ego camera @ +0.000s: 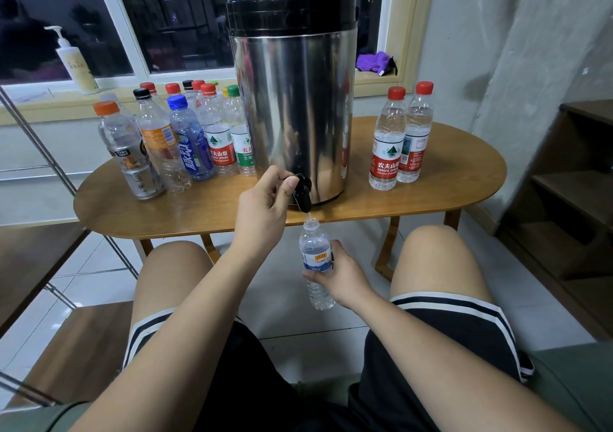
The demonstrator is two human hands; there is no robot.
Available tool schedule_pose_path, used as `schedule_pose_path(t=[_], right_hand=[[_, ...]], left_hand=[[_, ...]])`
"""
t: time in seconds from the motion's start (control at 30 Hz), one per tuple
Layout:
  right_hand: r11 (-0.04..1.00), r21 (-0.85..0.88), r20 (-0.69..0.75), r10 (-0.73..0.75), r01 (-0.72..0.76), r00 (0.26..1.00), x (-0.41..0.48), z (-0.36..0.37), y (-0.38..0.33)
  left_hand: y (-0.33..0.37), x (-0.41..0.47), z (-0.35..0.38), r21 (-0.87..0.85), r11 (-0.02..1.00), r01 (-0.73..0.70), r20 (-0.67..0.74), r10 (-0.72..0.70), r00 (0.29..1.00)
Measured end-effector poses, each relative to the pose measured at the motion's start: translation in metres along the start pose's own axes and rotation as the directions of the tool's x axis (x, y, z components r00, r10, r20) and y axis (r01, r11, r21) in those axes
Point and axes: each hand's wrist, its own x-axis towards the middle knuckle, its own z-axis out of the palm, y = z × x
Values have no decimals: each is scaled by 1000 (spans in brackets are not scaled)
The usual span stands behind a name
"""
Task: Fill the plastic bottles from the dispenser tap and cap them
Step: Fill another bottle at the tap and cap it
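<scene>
Bottle in question: a small clear ribbed plastic bottle with a blue-and-yellow label (315,249), uncapped and held upright just off the near edge of the oval wooden surface (431,192). Its open mouth sits directly under the spout of the black tap (302,192). From where I stand I can't tell how full it is.

The right hand (341,279) is wrapped round the bottle's middle, with fingers over the label and the thumb on the near side. The left hand (262,209) reaches up to the tap and pinches its black lever between thumb and curled fingers.

The tap juts from the foot of a tall stainless-steel drum dispenser with a black lid (295,99), standing mid-surface. To its right, close together, stand two clear red-capped bottles with red-and-white labels (386,146). To its left is a crowded cluster of capped clear bottles (159,139), with lids in orange, black, blue, red, yellow and green.

On the far windowsill are a cream pump bottle (74,63) at left and a crumpled purple cloth (376,61) at right.
</scene>
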Motion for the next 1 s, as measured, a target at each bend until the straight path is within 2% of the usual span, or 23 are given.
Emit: schedule_pose_path(t=[1.0], right_hand=[[1000,0,-2,5,-5,1000,0,0,-1]], left_hand=[[-3,1,-1,-1,1000,21,11,-21,1000]])
